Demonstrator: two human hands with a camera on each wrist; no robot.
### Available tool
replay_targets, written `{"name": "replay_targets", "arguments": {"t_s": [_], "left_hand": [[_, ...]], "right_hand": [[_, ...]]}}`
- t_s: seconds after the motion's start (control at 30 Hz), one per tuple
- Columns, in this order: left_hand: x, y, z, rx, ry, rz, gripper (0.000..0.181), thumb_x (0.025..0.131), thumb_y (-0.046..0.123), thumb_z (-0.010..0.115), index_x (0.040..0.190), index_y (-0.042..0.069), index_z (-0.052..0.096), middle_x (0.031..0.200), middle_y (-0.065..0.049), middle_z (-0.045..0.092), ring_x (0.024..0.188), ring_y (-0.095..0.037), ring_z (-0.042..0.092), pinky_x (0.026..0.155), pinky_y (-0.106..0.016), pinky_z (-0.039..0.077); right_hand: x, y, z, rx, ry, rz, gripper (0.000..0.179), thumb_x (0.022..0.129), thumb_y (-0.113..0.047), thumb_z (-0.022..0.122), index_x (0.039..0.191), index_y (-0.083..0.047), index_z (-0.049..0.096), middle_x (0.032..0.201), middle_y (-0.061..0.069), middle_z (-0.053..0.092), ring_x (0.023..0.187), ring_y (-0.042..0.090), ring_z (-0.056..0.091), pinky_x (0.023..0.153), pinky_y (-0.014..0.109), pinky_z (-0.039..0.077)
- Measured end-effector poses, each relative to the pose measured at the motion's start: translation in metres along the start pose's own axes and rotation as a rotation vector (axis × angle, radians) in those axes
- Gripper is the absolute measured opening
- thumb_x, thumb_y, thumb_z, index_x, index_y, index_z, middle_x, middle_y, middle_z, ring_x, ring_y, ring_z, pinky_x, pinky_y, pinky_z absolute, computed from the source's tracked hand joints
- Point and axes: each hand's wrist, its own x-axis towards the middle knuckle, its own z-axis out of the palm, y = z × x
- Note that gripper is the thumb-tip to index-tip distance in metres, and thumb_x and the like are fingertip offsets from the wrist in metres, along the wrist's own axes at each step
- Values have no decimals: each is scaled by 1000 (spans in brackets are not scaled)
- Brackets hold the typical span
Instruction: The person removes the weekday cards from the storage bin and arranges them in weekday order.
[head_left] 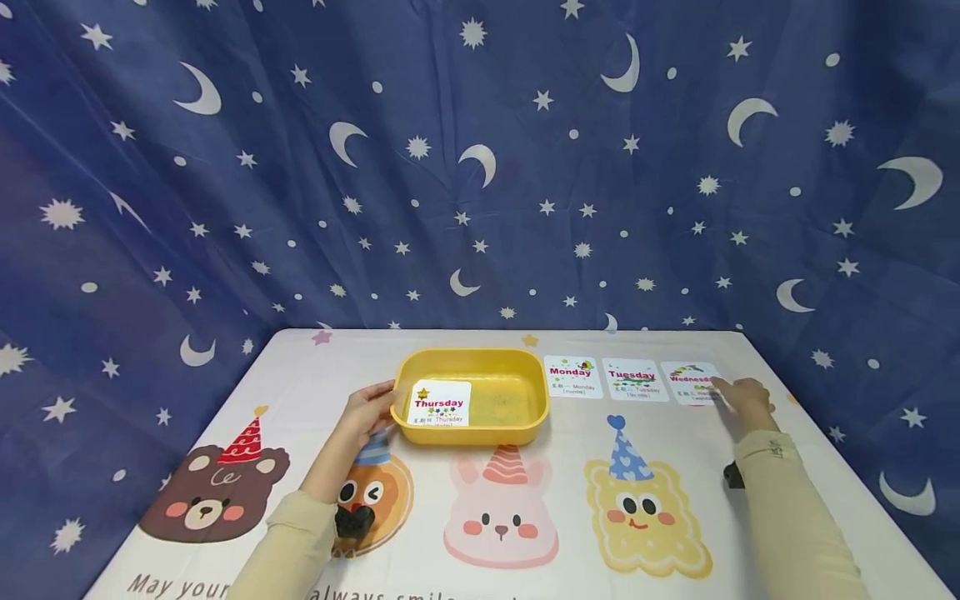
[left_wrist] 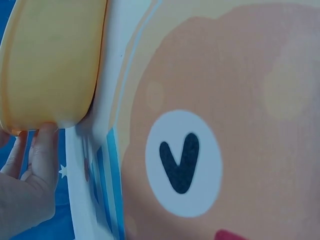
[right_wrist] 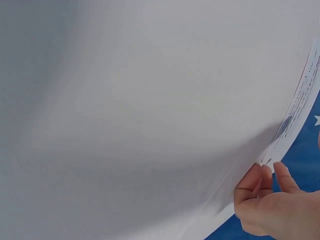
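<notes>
A yellow plastic tray stands on the table, and a white Thursday card leans inside its left end. My left hand grips the tray's left end; in the left wrist view its fingers lie against the tray wall. To the right of the tray, a Monday card, a Tuesday card and a Wednesday card lie in a row. At the Wednesday card's right edge, my right hand pinches it. The right wrist view shows bent fingers at a card's edge.
A white tablecloth with printed bear, rabbit and biscuit figures covers the table. Behind it hangs a dark blue curtain with moons and stars. A black wrist device sits under the left forearm, another by the right.
</notes>
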Motion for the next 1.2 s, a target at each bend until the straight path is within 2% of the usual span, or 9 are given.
{"name": "replay_targets", "arguments": {"t_s": [0.1,0.33,0.47,0.53,0.63,0.7,0.9,1.0,1.2], "left_hand": [[0,1,-1,2,-3,1,44,96,12,50,138,-2,43,123,-23,56,72,-6,61,64,-17,56],[-2,-1,-6,3,-9,-3,45,97,11,49,139,-3,41,131,-28,49,78,-8,63,67,-19,57],[-2,-3,-7,-4,-11,-6,45,97,11,49,139,-3,41,133,-28,48,80,-8,64,69,-20,58],[-1,-2,-7,2,-10,-10,45,97,12,49,139,-2,41,134,-28,47,80,-8,63,70,-20,58],[-2,-1,-8,9,-3,-12,45,97,12,49,140,-2,41,135,-27,47,81,-8,63,70,-20,58],[-3,0,-9,13,0,-13,45,97,12,49,139,-2,41,134,-27,47,81,-8,63,70,-20,58],[-5,2,-5,13,-6,-10,45,97,11,50,139,-2,41,133,-28,48,81,-10,63,72,-22,58],[-5,2,-3,11,-5,-14,44,97,11,50,138,-2,42,133,-28,48,83,-11,63,72,-22,58],[-4,3,1,14,-2,3,44,97,10,49,138,-2,42,133,-29,48,86,-12,63,71,-21,58]], "right_hand": [[0,3,4,73,36,-16,63,95,-33,35,137,14,28,139,39,25,126,55,26,106,57,27],[0,8,29,208,254,-44,45,89,-14,37,125,13,42,127,39,35,121,55,31,97,58,31],[-5,-3,34,238,367,-88,38,88,-10,38,118,12,48,121,38,41,117,54,35,95,57,32],[-11,-14,35,260,400,-129,35,88,-8,39,114,11,51,113,36,46,108,50,42,86,52,37],[-23,-34,37,306,405,-200,30,88,-7,43,110,10,55,97,30,53,86,38,50,70,39,40],[-31,-46,39,335,398,-242,27,87,-6,46,106,10,58,88,25,54,73,26,48,62,30,35],[-47,-67,42,390,348,-306,27,86,-6,48,106,7,61,71,1,53,61,5,41,56,19,34],[-54,-74,44,402,330,-332,26,86,-5,50,107,6,62,67,-7,48,61,2,40,55,16,34],[-71,-91,48,402,254,-379,27,89,-6,48,111,5,60,76,1,50,67,9,42,57,18,36]]}}
